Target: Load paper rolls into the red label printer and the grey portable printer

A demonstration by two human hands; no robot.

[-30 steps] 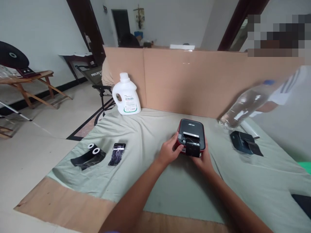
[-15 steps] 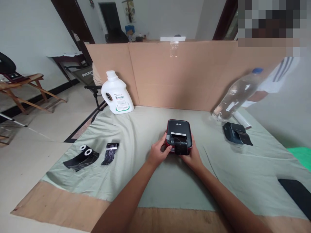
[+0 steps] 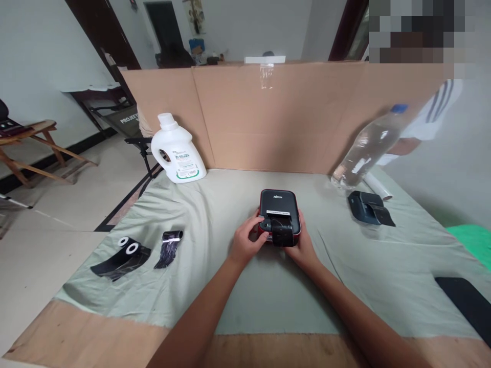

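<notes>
Between my hands, over the pale green cloth (image 3: 238,286), is a small black label printer (image 3: 278,200) with red sides. A strip of glossy black film (image 3: 283,232) hangs out of its front slot. My left hand (image 3: 246,240) grips the left side, its index finger on the top near the front left corner and its thumb at the front edge. My right hand (image 3: 303,243) wraps the right side, with fingers partly hidden beneath. A second dark printer-like device (image 3: 366,207), also with a black strip, lies to the right.
On the left lie unrolled black film with two white-ended rolls (image 3: 126,255) and a smaller black roll (image 3: 169,248). A white jug (image 3: 180,153) and clear bottle (image 3: 368,145) stand against a cardboard screen (image 3: 264,122). A dark flat object (image 3: 466,301) is at right.
My left index finger has moved from the printer's side onto its top front left corner. The right hand keeps its hold. The whole view has shifted slightly.
</notes>
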